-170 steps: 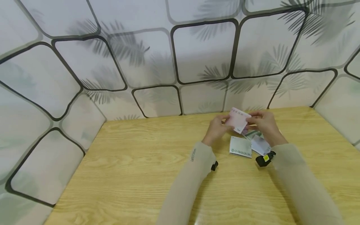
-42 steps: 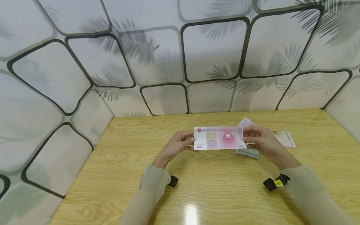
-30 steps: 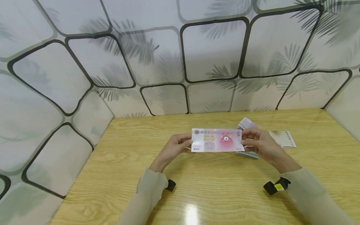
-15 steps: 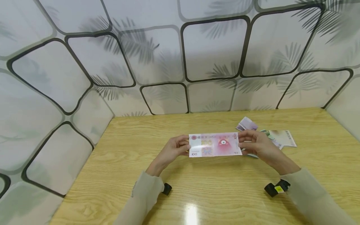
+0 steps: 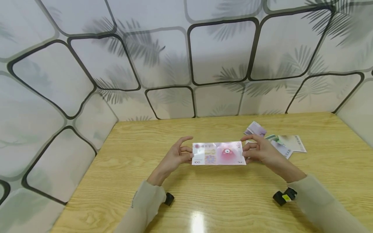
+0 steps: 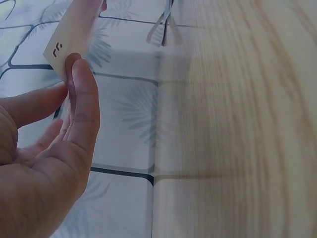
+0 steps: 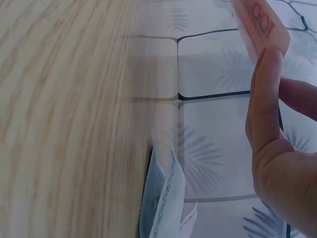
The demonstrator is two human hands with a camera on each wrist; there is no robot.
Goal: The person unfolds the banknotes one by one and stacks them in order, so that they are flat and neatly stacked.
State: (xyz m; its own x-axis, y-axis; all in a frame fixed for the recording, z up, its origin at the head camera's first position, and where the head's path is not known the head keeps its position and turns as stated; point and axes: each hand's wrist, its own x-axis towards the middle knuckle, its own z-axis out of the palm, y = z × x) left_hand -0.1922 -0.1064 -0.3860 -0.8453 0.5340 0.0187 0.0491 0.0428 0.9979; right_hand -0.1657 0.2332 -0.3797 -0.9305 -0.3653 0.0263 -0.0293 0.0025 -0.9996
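A pink play banknote (image 5: 218, 153) marked 100 is stretched out flat between my two hands, above the table in the head view. My left hand (image 5: 175, 157) pinches its left end between thumb and fingers, with the index finger raised off it. At the opposite end my right hand (image 5: 262, 152) pinches the note, index finger likewise lifted. Both wrist views show the banknote (image 6: 74, 37) upright and clear of the tabletop. Behind the right hand lie more notes: a folded purple note (image 5: 255, 128), a pale note (image 5: 281, 149) and a tan note (image 5: 295, 143), partly overlapping.
The wooden table (image 5: 131, 155) runs back to a patterned curtain (image 5: 218, 55) along its far and left sides. In the right wrist view a folded greenish note (image 7: 168, 198) stands partly raised off the table near that hand.
Earlier the pink note was folded in my hands over the pile; now it is opened out. Over the last second both hands have carried it left and toward me, and the index fingers have lifted.
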